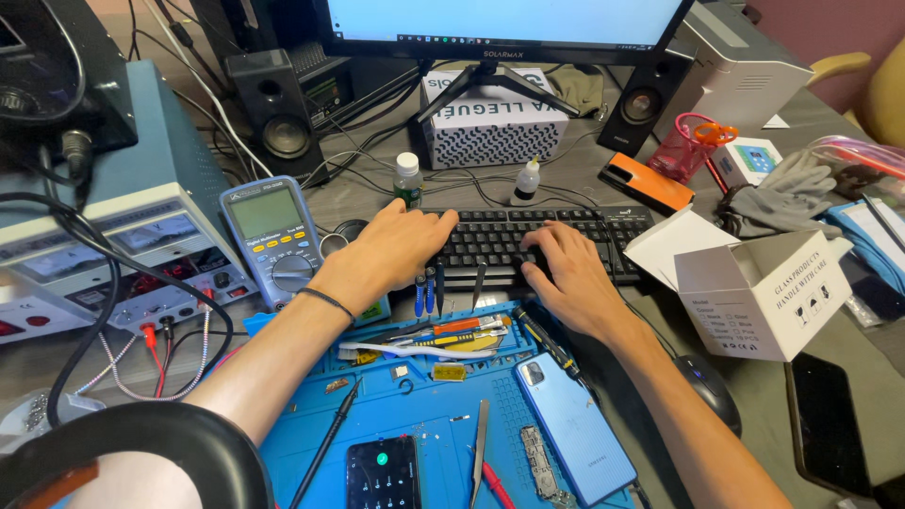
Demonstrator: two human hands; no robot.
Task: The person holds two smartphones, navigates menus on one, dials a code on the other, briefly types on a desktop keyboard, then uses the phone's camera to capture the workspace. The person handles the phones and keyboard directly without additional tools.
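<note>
Both hands rest on the black keyboard, which sits between the monitor stand and the blue work mat. Left hand lies flat, fingers spread, holding nothing; right hand curls loosely over the keys, also empty. A blue phone lies face down on the mat, near the right wrist.

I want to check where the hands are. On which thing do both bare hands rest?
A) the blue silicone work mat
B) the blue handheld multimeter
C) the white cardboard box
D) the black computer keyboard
D: the left hand and the right hand both lie with fingers on the keys of the black computer keyboard, beyond the blue silicone work mat.
</note>
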